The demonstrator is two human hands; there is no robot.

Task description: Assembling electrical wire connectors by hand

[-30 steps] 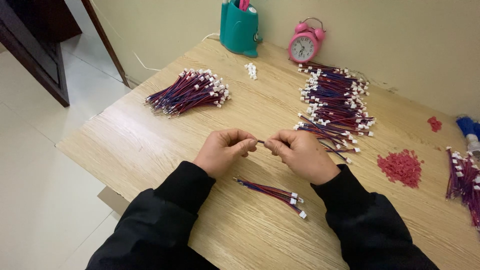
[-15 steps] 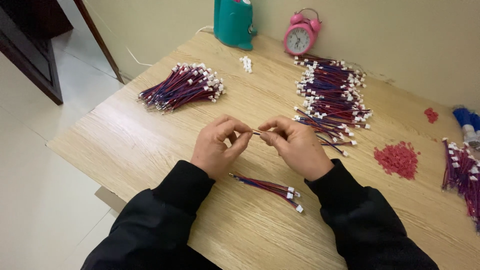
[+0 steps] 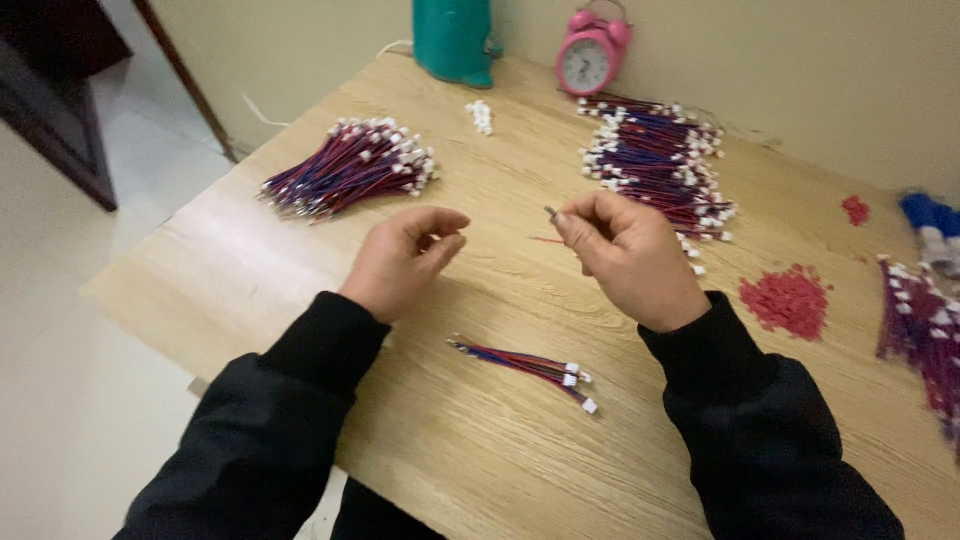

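My right hand [image 3: 625,255] pinches the end of a thin red-and-blue wire lead [image 3: 551,213] between thumb and forefinger, the tip poking out to the left. My left hand [image 3: 402,258] hovers a little apart from it, fingers curled loosely, with nothing seen in it. Both hands are above the wooden table [image 3: 470,460]. A small bunch of red-and-blue leads with white connectors [image 3: 525,368] lies on the table just in front of me, between my sleeves. A large pile of the same leads [image 3: 655,160] lies right behind my right hand.
Another bundle of leads [image 3: 350,165] lies at the far left. A heap of small red pieces [image 3: 790,298] sits to the right, with more leads [image 3: 925,330] at the right edge. A teal container [image 3: 455,40], a pink alarm clock [image 3: 590,58] and small white connectors [image 3: 482,115] stand at the back.
My hands were together on one lead; now they have come apart. The right hand keeps the lead and the left hand has let go and drawn back left.
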